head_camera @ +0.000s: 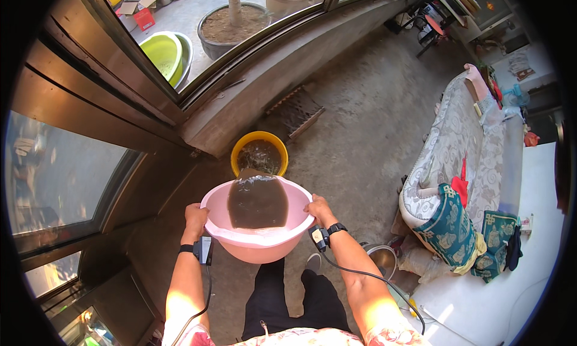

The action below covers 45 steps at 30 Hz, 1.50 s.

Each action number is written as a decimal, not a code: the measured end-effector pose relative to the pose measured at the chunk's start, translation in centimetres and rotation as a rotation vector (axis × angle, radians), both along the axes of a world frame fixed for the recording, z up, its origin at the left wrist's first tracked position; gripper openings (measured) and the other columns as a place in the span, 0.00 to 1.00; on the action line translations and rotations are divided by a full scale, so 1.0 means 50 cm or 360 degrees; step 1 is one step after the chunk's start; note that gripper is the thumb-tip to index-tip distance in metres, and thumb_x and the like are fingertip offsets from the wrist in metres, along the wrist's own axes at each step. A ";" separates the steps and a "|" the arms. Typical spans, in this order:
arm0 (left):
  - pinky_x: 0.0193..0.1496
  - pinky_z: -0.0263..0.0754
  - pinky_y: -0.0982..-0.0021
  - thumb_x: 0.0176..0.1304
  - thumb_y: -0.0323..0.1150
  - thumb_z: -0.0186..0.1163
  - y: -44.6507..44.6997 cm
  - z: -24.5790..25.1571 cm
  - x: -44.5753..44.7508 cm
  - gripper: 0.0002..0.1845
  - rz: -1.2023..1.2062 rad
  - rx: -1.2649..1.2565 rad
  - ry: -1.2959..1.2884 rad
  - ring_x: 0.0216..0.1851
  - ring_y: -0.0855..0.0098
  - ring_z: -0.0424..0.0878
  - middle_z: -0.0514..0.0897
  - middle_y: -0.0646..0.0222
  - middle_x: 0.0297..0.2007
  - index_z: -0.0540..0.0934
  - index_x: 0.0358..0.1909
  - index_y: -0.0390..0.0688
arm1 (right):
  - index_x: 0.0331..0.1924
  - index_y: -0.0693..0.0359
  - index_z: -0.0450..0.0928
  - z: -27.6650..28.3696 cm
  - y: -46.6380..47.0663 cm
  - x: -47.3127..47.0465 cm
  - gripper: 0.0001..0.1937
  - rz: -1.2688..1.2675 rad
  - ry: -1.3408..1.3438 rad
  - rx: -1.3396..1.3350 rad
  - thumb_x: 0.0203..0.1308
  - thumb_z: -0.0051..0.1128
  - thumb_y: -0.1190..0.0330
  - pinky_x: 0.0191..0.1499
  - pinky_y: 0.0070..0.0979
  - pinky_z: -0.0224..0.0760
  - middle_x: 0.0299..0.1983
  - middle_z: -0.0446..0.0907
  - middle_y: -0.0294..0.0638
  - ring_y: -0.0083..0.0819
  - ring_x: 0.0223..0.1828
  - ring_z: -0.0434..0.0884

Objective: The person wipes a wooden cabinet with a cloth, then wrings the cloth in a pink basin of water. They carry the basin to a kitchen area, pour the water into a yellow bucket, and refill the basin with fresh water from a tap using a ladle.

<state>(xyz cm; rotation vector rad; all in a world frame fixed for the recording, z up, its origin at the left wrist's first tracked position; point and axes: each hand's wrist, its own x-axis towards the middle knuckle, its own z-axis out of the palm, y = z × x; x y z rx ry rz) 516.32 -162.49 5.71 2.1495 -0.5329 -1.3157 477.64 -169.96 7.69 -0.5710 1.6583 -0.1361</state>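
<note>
A pink plastic basin [259, 249] is held up in front of me, tilted away. My left hand [196, 218] grips its left rim, and my right hand [319, 209] grips the right rim. Murky brown water [258, 204] lies in the basin and spills over its far edge. Beyond and below that edge, a yellow bucket [285, 154] stands on the floor, holding dark water with some bits floating in it. The pink basin partly hides the near side of the bucket.
A metal-framed window and door [155, 86] rise at the left, above a concrete ledge [252, 86]. A folding rack [295, 114] lies by the wall. At right are a patterned sofa [432, 165] and a metal pot [383, 258]. Green basins [162, 53] and a potted tree [221, 44] stand outside.
</note>
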 end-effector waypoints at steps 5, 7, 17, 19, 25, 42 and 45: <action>0.38 0.78 0.65 0.56 0.20 0.59 0.002 -0.004 0.001 0.12 0.0022 0.0008 0.0077 0.34 0.61 0.85 0.85 0.51 0.35 0.81 0.41 0.24 | 0.74 0.68 0.44 0.031 -0.014 0.004 0.43 0.0071 0.0023 0.0056 0.53 0.52 0.83 0.28 0.48 0.81 0.62 0.70 0.59 0.54 0.44 0.82; 0.40 0.78 0.65 0.53 0.20 0.60 0.008 -0.010 0.001 0.12 0.0059 0.0010 0.0062 0.35 0.61 0.85 0.86 0.52 0.35 0.82 0.40 0.26 | 0.74 0.68 0.45 0.026 -0.011 -0.005 0.42 0.0082 -0.0006 0.0093 0.53 0.53 0.82 0.28 0.47 0.81 0.59 0.73 0.59 0.52 0.43 0.83; 0.59 0.71 0.65 0.56 0.19 0.55 0.143 0.066 -0.087 0.26 -0.0134 -0.0564 -0.0622 0.54 0.60 0.80 0.81 0.51 0.52 0.72 0.60 0.30 | 0.58 0.68 0.71 -0.098 0.125 -0.051 0.27 0.0055 0.0254 -0.0832 0.49 0.57 0.75 0.50 0.40 0.75 0.43 0.82 0.61 0.52 0.46 0.83; 0.61 0.70 0.66 0.56 0.18 0.54 0.157 0.079 -0.085 0.28 -0.0056 -0.0522 -0.0697 0.55 0.60 0.79 0.80 0.51 0.54 0.70 0.62 0.31 | 0.55 0.64 0.73 -0.088 0.127 -0.029 0.23 0.0076 0.0344 -0.0991 0.51 0.56 0.76 0.47 0.33 0.76 0.39 0.83 0.55 0.41 0.41 0.85; 0.59 0.71 0.66 0.59 0.19 0.59 0.073 0.013 -0.087 0.26 -0.0020 -0.0465 -0.0484 0.52 0.61 0.80 0.81 0.54 0.53 0.70 0.61 0.32 | 0.56 0.65 0.70 -0.053 0.031 -0.021 0.24 0.0085 0.0542 -0.1160 0.52 0.55 0.72 0.46 0.41 0.76 0.39 0.82 0.61 0.55 0.42 0.83; 0.56 0.71 0.68 0.60 0.17 0.53 0.062 -0.098 -0.031 0.21 -0.0040 -0.0498 -0.0270 0.48 0.65 0.80 0.82 0.55 0.48 0.72 0.56 0.27 | 0.52 0.70 0.65 -0.003 -0.020 0.000 0.22 0.0417 0.0684 -0.1092 0.52 0.53 0.71 0.44 0.52 0.74 0.32 0.80 0.66 0.64 0.35 0.81; 0.55 0.73 0.68 0.59 0.18 0.53 0.081 -0.098 -0.017 0.20 -0.0062 -0.0465 -0.0227 0.46 0.67 0.80 0.82 0.57 0.47 0.73 0.55 0.27 | 0.67 0.71 0.56 -0.010 -0.005 0.004 0.37 0.0521 0.0680 -0.1036 0.50 0.54 0.71 0.44 0.52 0.74 0.33 0.81 0.66 0.63 0.35 0.81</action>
